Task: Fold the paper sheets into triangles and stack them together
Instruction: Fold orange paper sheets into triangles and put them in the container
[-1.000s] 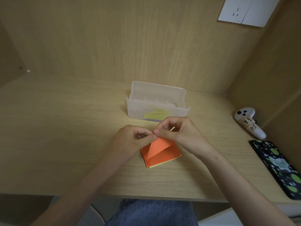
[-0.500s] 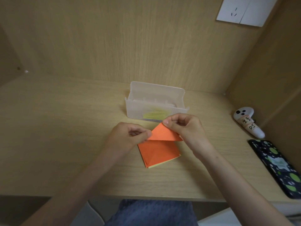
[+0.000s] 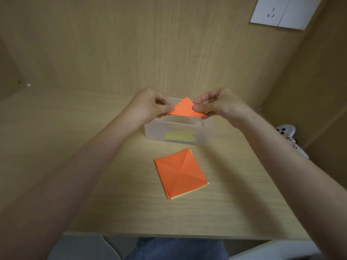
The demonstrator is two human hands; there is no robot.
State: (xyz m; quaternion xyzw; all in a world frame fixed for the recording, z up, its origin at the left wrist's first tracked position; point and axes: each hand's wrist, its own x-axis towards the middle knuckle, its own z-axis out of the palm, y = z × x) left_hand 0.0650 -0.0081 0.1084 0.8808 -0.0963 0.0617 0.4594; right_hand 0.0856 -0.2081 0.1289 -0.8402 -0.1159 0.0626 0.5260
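Note:
A small orange paper triangle [image 3: 185, 109] hangs in the air above the clear plastic box [image 3: 174, 131]. My left hand [image 3: 148, 106] pinches its left corner and my right hand [image 3: 216, 104] pinches its right corner. Below, on the wooden desk [image 3: 75, 147], lies a stack of creased orange square sheets [image 3: 181, 172] with a yellow sheet edge showing underneath. Yellow-green paper [image 3: 180, 136] shows through the box's front wall.
A white controller [image 3: 287, 131] lies at the desk's right side, partly hidden by my right forearm. Wooden walls close in behind and to the right. A white wall socket [image 3: 281, 12] sits at the upper right.
Both hands lifted the folded orange triangle off the sheet stack and carried it up and back, over the plastic box. The creased orange square beneath is uncovered.

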